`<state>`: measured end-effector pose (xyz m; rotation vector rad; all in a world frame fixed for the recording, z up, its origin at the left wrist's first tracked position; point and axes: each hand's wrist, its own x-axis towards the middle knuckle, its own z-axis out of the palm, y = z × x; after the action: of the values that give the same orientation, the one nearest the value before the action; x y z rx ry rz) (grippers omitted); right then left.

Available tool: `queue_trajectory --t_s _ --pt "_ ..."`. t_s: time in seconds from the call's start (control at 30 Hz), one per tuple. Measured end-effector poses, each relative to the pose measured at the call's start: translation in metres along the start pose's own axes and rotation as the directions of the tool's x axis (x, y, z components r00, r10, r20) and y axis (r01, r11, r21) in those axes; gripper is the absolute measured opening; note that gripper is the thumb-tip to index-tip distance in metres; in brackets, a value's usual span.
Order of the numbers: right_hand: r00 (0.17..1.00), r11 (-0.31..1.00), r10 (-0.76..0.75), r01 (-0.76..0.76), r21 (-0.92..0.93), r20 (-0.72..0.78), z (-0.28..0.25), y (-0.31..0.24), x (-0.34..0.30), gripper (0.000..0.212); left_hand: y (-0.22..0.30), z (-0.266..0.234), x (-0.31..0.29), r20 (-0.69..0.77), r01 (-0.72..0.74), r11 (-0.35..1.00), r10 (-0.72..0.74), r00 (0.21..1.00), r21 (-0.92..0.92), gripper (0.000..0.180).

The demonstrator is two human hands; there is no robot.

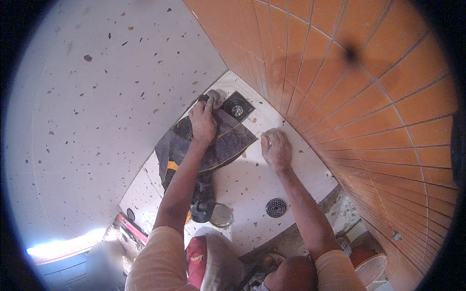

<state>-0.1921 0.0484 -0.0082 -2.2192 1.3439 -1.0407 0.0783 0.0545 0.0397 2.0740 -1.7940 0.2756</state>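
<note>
In the far corner of the speckled white floor tile (235,179), my left hand (203,123) is closed, its fingertips on a small grey wad (216,98) that looks like a cloth or sponge. Under and beside that hand a dark garment or cloth with yellow trim (182,138) lies spread out. Just right of the wad, a square black floor drain (237,106) is set into the tile. My right hand (277,149) rests on the tile near the orange wall, fingers curled in; what they hold, if anything, is hidden.
A round perforated drain cover (276,207) and a round pale disc or opening (222,215) are nearer me. Speckled white wall (111,97) and orange tiled wall (359,106) meet at the corner. A red bar-shaped tool (132,228) lies left; a bucket (374,269) stands lower right.
</note>
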Motion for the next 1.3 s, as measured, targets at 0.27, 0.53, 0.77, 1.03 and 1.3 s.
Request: queue_trajectory --t_s 0.27,0.53,0.77,1.03,1.3 --pt "1.0 0.999 0.011 -0.011 0.051 0.015 -0.003 -0.005 0.0 0.015 0.026 0.041 0.026 0.411 -0.292 0.942 0.203 0.889 0.165 0.066" --pt "1.0 0.997 0.001 -0.002 0.075 0.007 -0.002 0.001 -0.001 0.014 0.0 0.034 0.029 0.41 -0.304 0.942 0.222 0.885 0.145 0.055" --pt "0.999 0.999 -0.043 0.043 0.003 -0.027 -0.005 -0.002 0.003 0.015 0.001 0.023 0.022 0.417 -0.321 0.939 0.244 0.875 0.125 0.049" --pt "0.999 0.998 -0.032 0.032 0.057 -0.01 -0.003 -0.006 0.002 0.015 -0.004 0.046 0.023 0.394 -0.301 0.951 0.252 0.884 0.067 0.053" --pt "0.999 0.999 -0.029 0.029 0.026 -0.032 0.003 0.003 -0.001 0.016 -0.014 0.016 -0.019 0.382 -0.192 0.977 0.142 0.913 0.097 0.055"
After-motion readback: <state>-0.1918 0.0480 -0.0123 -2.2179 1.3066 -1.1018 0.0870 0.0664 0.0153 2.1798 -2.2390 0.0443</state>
